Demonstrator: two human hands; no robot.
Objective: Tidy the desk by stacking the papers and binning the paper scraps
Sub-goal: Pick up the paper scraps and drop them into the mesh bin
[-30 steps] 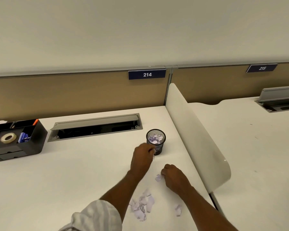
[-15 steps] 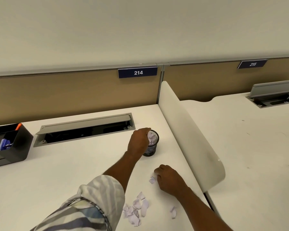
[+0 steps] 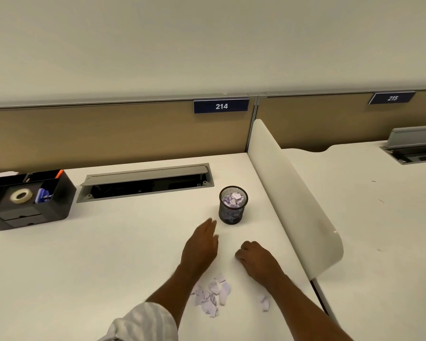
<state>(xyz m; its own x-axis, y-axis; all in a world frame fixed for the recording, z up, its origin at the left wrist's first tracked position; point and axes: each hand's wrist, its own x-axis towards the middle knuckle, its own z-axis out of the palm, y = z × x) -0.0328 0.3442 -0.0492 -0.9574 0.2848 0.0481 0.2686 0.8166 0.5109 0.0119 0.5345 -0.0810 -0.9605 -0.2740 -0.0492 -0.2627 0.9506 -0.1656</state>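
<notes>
A small black mesh bin (image 3: 232,216) stands on the white desk (image 3: 108,254), with pale purple paper scraps inside it. My left hand (image 3: 202,244) hovers just in front and left of the bin, fingers straight and empty. To its right, my right hand (image 3: 255,258) rests on the desk with fingers curled under; the scrap that lay at its fingertips is hidden beneath them. A pile of torn paper scraps (image 3: 212,296) lies between my forearms. One lone scrap (image 3: 265,303) sits beside my right forearm.
A black desk organiser (image 3: 27,200) with a tape roll stands at the far left. An open grey cable tray (image 3: 145,182) runs along the back. A white curved divider (image 3: 293,198) bounds the desk on the right, close to the bin.
My left hand has drawn back from over the bin's rim and opened. My right hand's fingers have closed over the scrap that lay at their tips.
</notes>
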